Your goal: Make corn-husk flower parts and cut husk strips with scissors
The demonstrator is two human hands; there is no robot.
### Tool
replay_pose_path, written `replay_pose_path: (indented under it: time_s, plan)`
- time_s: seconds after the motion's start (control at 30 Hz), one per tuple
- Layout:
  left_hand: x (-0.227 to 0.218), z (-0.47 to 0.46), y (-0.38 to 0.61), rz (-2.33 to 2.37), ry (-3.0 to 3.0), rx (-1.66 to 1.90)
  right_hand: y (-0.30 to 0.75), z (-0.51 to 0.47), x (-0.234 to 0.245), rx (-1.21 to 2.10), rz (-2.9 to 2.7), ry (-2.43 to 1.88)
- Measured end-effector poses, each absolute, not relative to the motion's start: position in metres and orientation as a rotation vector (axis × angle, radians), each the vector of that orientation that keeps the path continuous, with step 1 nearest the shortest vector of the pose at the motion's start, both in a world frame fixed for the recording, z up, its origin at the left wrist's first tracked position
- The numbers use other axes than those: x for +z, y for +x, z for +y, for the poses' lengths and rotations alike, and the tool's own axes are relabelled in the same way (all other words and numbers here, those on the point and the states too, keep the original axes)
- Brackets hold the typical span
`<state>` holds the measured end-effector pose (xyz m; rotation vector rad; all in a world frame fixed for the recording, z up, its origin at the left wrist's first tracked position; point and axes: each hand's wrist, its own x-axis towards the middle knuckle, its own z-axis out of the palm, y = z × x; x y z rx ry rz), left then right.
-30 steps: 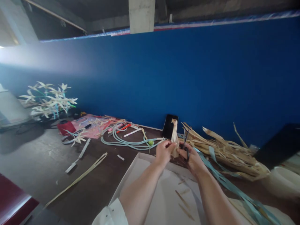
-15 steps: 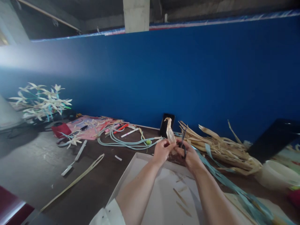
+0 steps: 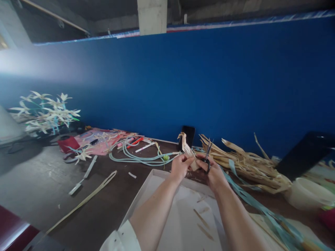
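Between my hands is a pale, dried corn husk piece with a curled brown tip pointing up. My left hand pinches it near its lower part. In my right hand is a pair of dark scissors, blades pointing up, with the handles among the fingers. The right fingertips are close to the husk's right edge; whether they touch it I cannot tell. Below my forearms lies a shallow white box with several brown husk scraps in it.
Dried husks are heaped on the right beside blue-green strips and a white bowl. A phone leans on the blue wall. Pale blue cords, pens and a husk flower lie left.
The husk piece has tilted to the left, and more of its lower end shows between my hands. The scissors have shifted slightly right with my right hand.
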<state>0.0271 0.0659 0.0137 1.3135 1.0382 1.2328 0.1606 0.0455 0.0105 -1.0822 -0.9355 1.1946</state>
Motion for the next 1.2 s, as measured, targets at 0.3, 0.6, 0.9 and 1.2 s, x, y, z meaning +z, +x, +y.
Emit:
replay_pose_path:
  time_s: [0.3,0.6,0.9,1.2]
  plan:
    - [0.009,0.065,0.026,1.195,1.368,1.210,0.159,0.044,0.012,1.179,-1.063,-1.144]
    - [0.004,0.061,0.026,1.243,1.681,1.360,0.152,0.037,0.014,1.280,-1.100,-1.069]
    - [0.005,0.059,0.027,1.271,1.684,1.430,0.149,0.038,0.015,1.217,-1.118,-1.112]
    - [0.002,0.063,0.031,1.122,1.540,1.335,0.158,0.039,0.013,1.106,-1.093,-1.127]
